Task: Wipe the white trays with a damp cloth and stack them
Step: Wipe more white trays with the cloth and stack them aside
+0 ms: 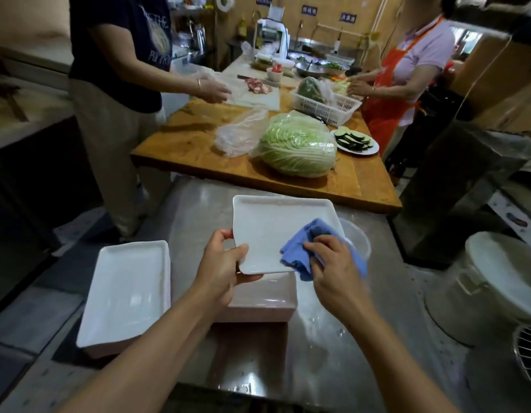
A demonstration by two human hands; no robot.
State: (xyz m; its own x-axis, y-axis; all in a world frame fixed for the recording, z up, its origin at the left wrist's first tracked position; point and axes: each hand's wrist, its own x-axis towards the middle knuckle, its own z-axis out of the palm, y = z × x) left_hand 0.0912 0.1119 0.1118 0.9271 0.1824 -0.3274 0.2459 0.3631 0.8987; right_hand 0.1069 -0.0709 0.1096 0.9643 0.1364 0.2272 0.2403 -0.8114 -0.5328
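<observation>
The left hand point(225, 266) grips the near-left corner of a white tray point(276, 231), held tilted above a stack of white trays point(267, 299) on the steel counter point(317, 338). The right hand point(332, 263) clutches a blue cloth point(300, 248) against the held tray's right edge. Left of that stack lies another pile of trays point(127, 293).

Glossy white tray point(276, 231), soft blue cloth point(306, 248), shiny steel counter point(317, 338), wooden table point(198, 144).

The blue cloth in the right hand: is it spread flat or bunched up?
Bunched up. The blue cloth sits crumpled in folds under the right hand, pressed on the white tray that the left hand holds.
</observation>
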